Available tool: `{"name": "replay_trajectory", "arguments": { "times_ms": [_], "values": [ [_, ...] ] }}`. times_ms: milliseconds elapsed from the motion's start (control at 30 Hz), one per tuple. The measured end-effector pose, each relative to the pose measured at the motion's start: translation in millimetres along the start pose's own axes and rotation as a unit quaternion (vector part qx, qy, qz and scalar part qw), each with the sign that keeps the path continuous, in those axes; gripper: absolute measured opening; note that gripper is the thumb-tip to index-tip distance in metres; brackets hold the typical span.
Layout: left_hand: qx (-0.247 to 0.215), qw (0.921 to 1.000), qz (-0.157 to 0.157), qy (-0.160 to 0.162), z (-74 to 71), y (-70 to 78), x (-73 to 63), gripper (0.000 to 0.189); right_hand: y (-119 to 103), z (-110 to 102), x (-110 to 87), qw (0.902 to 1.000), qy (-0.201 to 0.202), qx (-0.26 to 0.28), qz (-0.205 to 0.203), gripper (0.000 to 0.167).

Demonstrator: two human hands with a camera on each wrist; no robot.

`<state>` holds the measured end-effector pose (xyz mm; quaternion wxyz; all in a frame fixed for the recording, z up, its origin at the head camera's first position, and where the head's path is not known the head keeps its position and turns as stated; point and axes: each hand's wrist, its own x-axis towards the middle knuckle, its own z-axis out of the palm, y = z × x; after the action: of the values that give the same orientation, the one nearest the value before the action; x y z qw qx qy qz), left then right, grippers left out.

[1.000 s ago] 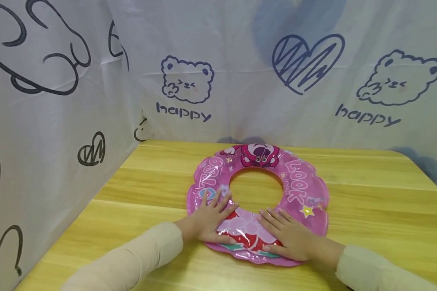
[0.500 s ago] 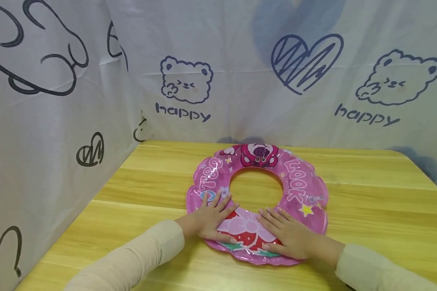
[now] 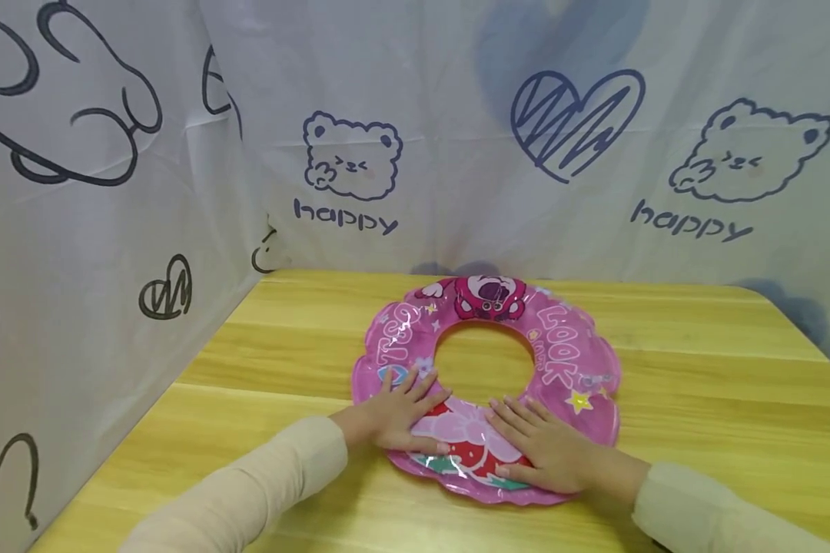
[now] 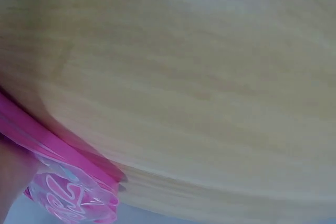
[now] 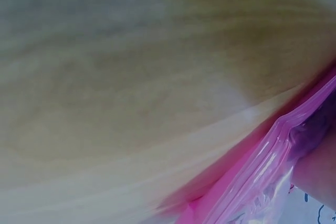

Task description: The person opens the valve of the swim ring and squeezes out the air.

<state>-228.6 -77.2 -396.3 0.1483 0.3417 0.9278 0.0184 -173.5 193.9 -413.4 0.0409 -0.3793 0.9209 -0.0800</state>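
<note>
A pink inflatable swim ring [image 3: 574,349] lies flat on the wooden table, printed with a bear face, letters, stars and a strawberry. On its near left part rests my left hand [image 3: 403,415], palm down with fingers spread. My right hand [image 3: 548,447] presses on the near right part, its fingers straight and pointing toward the ring's hole. Between the hands the strawberry print shows. In the left wrist view a lettered part of the swim ring [image 4: 73,195] sits at the lower left. The right wrist view has the swim ring's wrinkled edge [image 5: 252,177] at the lower right.
The yellow wood-grain table [image 3: 249,384] extends around the ring. Behind it hangs a pale cloth [image 3: 456,192] with bear drawings, a heart and the word "happy". Another cloth [image 3: 97,246] runs along the left side.
Both hands stay in the same places on the swim ring. The whole head view has shifted slightly. The ring's surface looks a little different in its creases and shine.
</note>
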Motion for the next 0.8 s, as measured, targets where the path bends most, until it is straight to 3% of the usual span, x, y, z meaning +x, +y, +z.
{"name": "replay_trajectory", "arguments": {
  "times_ms": [167,267,367,467,633,800],
  "values": [
    [-0.04,0.9978,-0.007,0.053,-5.2,0.7,1.1,0.052,-1,0,0.7,0.9999,-0.005,0.006,0.008,0.075],
    [0.002,0.9958,-0.005,0.092,-8.1,0.4,5.3,0.048,-1,1,0.1,0.9998,-0.01,0.009,0.012,0.076],
    [0.049,0.9889,0.0,0.14,-7.3,-3.9,9.8,0.05,-1,2,-0.8,0.9995,-0.02,0.018,0.015,0.077],
    [0.068,0.9815,-0.025,0.177,-3.2,-10.1,13.9,0.062,-2,3,-1.1,0.9993,-0.024,0.021,0.016,0.077],
    [0.049,0.9766,-0.086,0.191,6.4,-17.4,19.6,0.086,-1,3,0.0,0.9996,-0.017,0.014,0.015,0.076],
    [0.035,0.9768,-0.096,0.189,13.3,-20.4,25.1,0.09,0,2,0.4,1.0,-0.002,-0.001,0.004,0.074]
  ]
}}
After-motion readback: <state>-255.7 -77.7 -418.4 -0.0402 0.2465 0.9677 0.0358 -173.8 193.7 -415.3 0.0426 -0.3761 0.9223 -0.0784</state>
